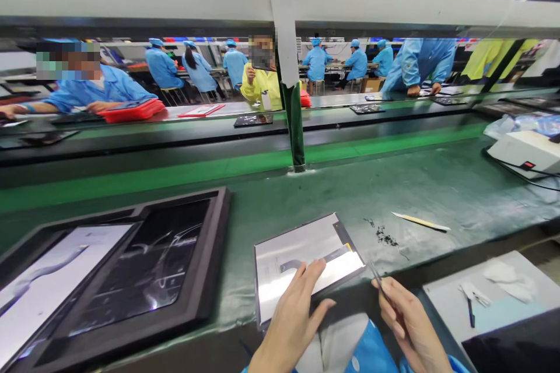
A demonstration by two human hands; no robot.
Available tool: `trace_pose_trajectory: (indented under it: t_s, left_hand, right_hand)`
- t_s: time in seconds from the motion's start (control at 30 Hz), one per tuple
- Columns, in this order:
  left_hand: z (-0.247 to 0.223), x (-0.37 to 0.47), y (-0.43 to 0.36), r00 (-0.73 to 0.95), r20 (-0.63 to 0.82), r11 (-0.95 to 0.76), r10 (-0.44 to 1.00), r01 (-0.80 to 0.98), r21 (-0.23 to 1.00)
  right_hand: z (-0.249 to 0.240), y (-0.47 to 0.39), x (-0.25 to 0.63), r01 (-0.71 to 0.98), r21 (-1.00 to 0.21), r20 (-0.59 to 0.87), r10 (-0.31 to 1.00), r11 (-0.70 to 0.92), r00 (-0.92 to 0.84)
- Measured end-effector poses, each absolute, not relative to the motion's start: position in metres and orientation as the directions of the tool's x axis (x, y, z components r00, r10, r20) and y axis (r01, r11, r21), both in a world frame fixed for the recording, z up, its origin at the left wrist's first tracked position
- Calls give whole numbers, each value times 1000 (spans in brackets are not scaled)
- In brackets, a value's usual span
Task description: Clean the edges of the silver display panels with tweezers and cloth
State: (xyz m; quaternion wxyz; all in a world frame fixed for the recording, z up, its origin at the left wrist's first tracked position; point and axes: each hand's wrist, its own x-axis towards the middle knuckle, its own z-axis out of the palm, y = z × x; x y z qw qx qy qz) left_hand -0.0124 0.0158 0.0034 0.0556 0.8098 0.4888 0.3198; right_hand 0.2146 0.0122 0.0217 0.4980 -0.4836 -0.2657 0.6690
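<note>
A flat display panel (301,245) with a silvery back and a dark flex strip lies on the green bench (245,210), near its front edge. My left hand (297,309) rests on the panel's lower part, fingers spread, with fingertips by the flex strip. Beside the panel's right corner, my right hand (405,309) pinches metal tweezers (377,277), their tips close to that corner. Small black scraps (387,237) lie right of the panel. Past them is a thin yellow-and-white tool (420,221).
At left, a dark foam tray (219,233) holds more panels. A white device (525,151) with a cable stands at right, above a lower white surface (520,268) with cloths. A post (294,128) rises behind the panel. People in blue work beyond the conveyor.
</note>
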Motion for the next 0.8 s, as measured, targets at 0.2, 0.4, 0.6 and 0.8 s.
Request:
trace_pose_trajectory:
  t_s: [0.2,0.4,0.6,0.8]
  left_hand:
    - [33,29,40,236,516,-541,823,602,588]
    - [53,66,71,311,348,-466,884,538,703]
    - [52,82,93,379,315,-481,870,512,712]
    - [49,107,118,343,358,-496,868,599,629]
  right_hand:
    - [19,19,216,-404,-848,-364,931,-342,-24]
    - [18,18,221,-358,-874,-334,941,-328,-48]
    - [26,17,229,-331,-895,-323,946,-298,19]
    - [24,10,236,-350,-881,-375,921,-318,108]
